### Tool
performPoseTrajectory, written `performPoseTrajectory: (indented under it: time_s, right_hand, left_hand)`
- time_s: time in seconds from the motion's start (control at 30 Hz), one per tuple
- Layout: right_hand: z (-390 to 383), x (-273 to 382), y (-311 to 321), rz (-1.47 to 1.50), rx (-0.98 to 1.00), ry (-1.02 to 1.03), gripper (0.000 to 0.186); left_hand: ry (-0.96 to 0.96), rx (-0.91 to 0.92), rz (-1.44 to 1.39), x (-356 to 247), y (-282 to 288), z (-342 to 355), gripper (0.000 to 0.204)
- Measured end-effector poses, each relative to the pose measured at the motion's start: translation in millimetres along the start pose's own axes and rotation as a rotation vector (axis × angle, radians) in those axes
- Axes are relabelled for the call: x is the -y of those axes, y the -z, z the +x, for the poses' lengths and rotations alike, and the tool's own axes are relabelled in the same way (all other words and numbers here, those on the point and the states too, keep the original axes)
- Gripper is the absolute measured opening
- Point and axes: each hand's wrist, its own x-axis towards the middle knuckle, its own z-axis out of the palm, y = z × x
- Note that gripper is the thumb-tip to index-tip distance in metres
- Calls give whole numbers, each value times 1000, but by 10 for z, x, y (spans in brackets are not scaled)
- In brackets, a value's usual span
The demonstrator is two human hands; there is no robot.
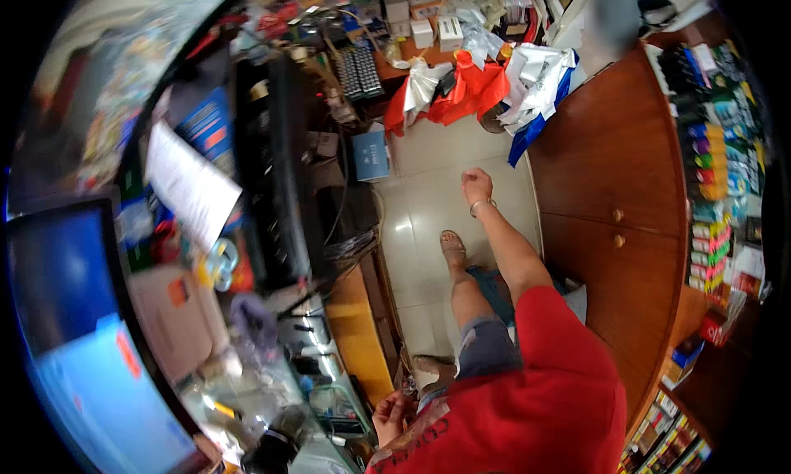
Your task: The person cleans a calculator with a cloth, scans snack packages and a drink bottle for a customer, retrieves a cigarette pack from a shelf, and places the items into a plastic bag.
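Note:
My right hand (476,185) reaches forward over the pale tiled floor, with a thin bracelet at its wrist. Its fingers are curled closed, and nothing shows in them. Low in the picture, my left hand (391,415) hangs beside my body, close to the edge of the glass-topped counter (334,391). Those fingers are curled in as well, with no object visible between them. Ahead of my right hand lie a crumpled red and silver bag (470,86) and a white and blue plastic bag (540,82).
A wooden cabinet (610,161) with round knobs lines the right side, beside shelves of small colourful packages (713,169). At left stand a lit monitor (107,375) and a cluttered counter with a white paper (189,185). A blue box (371,156) is near the desk. A keyboard (359,72) is farther back.

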Motion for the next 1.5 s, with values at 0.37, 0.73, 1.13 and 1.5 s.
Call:
performPoseTrajectory:
  time_s: [0.37, 0.73, 1.13, 1.5]
  right_hand:
    - [2718, -786, -441, 38, -329, -116, 27]
    - [3506, -704, -374, -47, -528, 30, 3]
    - [3573, -747, 201, -347, -572, 665, 13]
    - [1323, -527, 435, -761, 527, 189, 6]
  left_hand:
    - [304, -214, 290, 728, 1, 1016, 36]
    - [400, -247, 340, 379, -805, 1456, 36]
    - [346, -144, 398, 238, -909, 1321, 34]
    - [127, 8, 448, 140, -941, 1157, 38]
